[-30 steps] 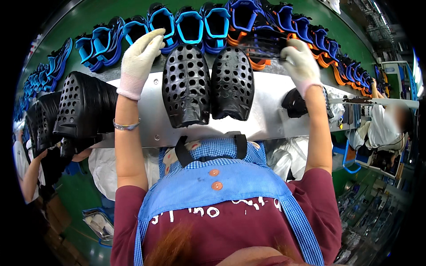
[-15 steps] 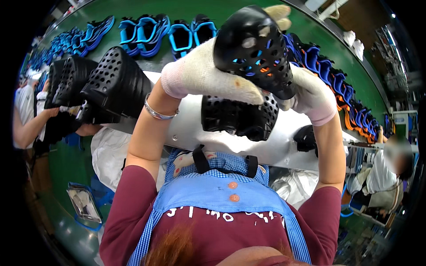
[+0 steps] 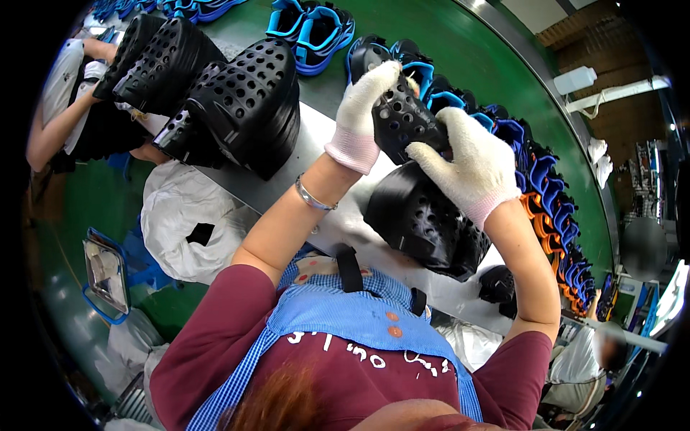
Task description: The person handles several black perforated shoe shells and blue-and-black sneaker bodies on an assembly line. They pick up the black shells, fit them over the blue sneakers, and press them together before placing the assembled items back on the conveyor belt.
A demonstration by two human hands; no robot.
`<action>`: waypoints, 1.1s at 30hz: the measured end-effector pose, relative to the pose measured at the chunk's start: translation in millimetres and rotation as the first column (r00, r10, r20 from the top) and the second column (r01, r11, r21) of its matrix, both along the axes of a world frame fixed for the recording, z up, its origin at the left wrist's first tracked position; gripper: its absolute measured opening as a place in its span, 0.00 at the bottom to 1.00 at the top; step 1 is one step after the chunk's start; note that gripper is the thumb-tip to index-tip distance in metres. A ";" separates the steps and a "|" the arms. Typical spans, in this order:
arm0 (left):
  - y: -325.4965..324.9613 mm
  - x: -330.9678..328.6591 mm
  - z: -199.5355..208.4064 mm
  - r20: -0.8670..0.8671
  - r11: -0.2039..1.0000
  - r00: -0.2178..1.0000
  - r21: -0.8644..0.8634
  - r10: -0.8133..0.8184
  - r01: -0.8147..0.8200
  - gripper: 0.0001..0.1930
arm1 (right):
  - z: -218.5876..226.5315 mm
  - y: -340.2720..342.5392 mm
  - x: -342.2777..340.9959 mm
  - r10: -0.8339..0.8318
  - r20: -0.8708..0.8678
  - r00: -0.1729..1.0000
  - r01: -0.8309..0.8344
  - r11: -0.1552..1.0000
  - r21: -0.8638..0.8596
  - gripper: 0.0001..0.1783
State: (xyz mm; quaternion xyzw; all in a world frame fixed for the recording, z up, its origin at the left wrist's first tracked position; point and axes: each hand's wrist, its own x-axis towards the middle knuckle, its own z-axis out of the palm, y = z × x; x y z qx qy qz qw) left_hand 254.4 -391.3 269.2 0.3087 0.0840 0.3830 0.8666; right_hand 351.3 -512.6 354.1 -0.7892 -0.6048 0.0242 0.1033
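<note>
Both my hands wear white knit gloves. A black perforated plastic shoe insert is held between them, above the shoe row. My left hand is closed on its left side, fingers partly hidden behind it. On its right end rest the thumb and fingers of my right hand, closed around the edge. Just below my hands, a small group of the same black inserts lies on the pale metal bench. Nested stacks of black inserts stand to the left of my left forearm.
Black and blue sneakers stand on the green conveyor belt; a long row with blue and orange trim curves down the right. Another person's arm is at far left. A white sack hangs below the bench.
The view has swung to the right, shifting the stacks and shoes in the picture. The insert has been turned and moved out over the shoe row; my hands still hold it.
</note>
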 end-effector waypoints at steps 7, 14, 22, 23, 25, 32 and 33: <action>40.1 8.2 -20.2 -0.244 0.986 0.960 -0.055 0.139 -0.157 0.20 | -14.3 55.5 15.9 0.080 -0.011 0.997 -0.080 0.987 -0.140 0.24; 56.3 17.2 -134.1 -0.376 0.403 0.380 0.915 0.845 0.010 0.22 | -22.7 116.7 57.2 -0.136 -0.158 0.978 0.052 0.892 -0.449 0.27; 66.2 27.4 -147.3 -0.385 0.411 0.369 0.912 0.846 0.008 0.20 | -48.1 199.1 51.0 -0.020 0.179 0.984 0.118 0.824 -0.554 0.25; 67.3 26.6 -145.7 -0.382 0.409 0.375 0.912 0.845 0.008 0.20 | -66.8 201.2 54.2 -0.008 0.208 0.978 0.111 0.867 -0.487 0.26; 67.8 24.7 -143.4 -0.398 0.428 0.370 0.904 0.840 0.002 0.19 | -84.1 210.8 50.3 -0.033 0.216 0.976 0.134 0.872 -0.472 0.26; 73.3 25.7 -147.8 -0.362 0.393 0.357 0.919 0.861 -0.018 0.20 | -122.1 225.1 39.6 0.055 0.303 0.951 0.114 0.851 -0.512 0.16; 73.7 26.1 -149.5 -0.329 0.371 0.353 0.927 0.876 -0.056 0.19 | -125.7 227.9 39.5 0.097 0.346 0.933 0.097 0.859 -0.503 0.11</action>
